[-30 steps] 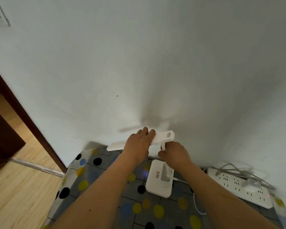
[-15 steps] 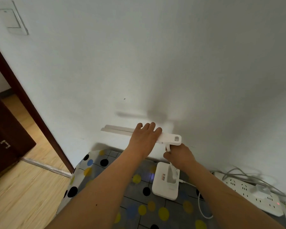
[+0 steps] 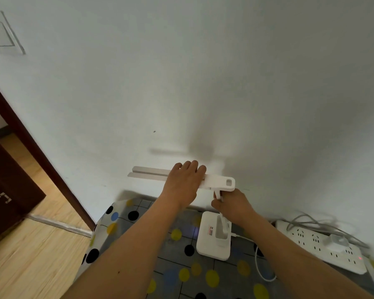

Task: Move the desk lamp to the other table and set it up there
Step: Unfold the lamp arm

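Head view: a pale wall (image 3: 225, 72) fills most of the frame, with a wooden floor (image 3: 30, 255) and a dark door frame (image 3: 41, 160) at the left. Below it, a table (image 3: 138, 214) covered in a grey cloth with black, yellow and blue dots stands against the wall. Both bare forearms reach in from the bottom edge. The white desk lamp (image 3: 212, 244) stands on this table, its flat base (image 3: 205, 249) on the cloth near the wall and its long light bar (image 3: 151, 172) stretched roughly level out to the left. The left hand (image 3: 184, 184) lies across the bar, fingers close together and bent over its far edge; the thumb is hidden. The right hand (image 3: 231, 205) is curled tight round the stem (image 3: 218, 195) just under the hinge. A white power strip (image 3: 311, 244) lies to the right of the base, with a plug (image 3: 337, 242) in it and grey cords (image 3: 311, 223) looped behind. A thin white cable (image 3: 257, 262) leaves the right side of the base. A wall switch (image 3: 3, 34) sits top left.
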`<state>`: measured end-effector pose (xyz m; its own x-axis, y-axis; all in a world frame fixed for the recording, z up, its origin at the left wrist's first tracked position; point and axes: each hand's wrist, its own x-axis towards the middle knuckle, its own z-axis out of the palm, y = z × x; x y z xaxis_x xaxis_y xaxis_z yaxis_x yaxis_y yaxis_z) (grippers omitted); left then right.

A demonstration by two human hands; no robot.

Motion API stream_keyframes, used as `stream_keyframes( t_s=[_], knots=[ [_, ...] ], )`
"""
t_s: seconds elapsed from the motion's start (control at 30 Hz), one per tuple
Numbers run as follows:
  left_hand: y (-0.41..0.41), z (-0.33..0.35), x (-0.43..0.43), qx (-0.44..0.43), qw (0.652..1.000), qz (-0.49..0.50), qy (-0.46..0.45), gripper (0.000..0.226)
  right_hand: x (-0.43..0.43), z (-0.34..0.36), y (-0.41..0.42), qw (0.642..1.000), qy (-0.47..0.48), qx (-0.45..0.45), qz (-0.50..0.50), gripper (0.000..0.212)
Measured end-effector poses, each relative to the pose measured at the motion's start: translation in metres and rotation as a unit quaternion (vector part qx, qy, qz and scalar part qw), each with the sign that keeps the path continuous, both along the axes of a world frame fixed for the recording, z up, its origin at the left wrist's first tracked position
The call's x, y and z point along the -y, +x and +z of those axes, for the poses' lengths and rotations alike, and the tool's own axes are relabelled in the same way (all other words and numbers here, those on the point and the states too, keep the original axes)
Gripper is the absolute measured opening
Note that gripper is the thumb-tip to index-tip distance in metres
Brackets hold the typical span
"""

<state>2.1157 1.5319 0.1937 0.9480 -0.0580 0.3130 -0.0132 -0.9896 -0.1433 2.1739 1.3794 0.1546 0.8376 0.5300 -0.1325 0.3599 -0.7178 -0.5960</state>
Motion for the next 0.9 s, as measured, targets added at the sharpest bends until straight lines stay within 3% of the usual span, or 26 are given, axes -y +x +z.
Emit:
stream_keyframes(
  t_s=[0.27,0.43,0.63,0.77,0.9],
  knots=[
    [-0.012,-0.011,-0.014,0.076,0.996,0.002,-0.052,0.041,-0.011,0.003,-0.003,1.0,0.0,0.009,0.026,0.016],
    [-0.022,-0.022,-0.012,0.127,0.989,-0.045,-0.061,0.058,-0.01,0.001,-0.001,1.0,0.01,0.014,0.001,0.019],
    [-0.036,-0.042,-0.001,0.237,0.962,-0.128,-0.034,0.024,-0.01,-0.007,0.002,0.999,-0.039,0.029,0.009,0.016],
    [-0.043,-0.074,0.003,0.162,0.975,-0.149,-0.009,0.02,-0.011,-0.011,0.002,0.997,-0.061,0.046,-0.008,0.029],
    [-0.035,-0.111,0.004,-0.091,0.991,-0.036,-0.086,0.044,-0.013,-0.013,0.003,0.993,-0.096,0.066,-0.018,0.031]
  ],
)
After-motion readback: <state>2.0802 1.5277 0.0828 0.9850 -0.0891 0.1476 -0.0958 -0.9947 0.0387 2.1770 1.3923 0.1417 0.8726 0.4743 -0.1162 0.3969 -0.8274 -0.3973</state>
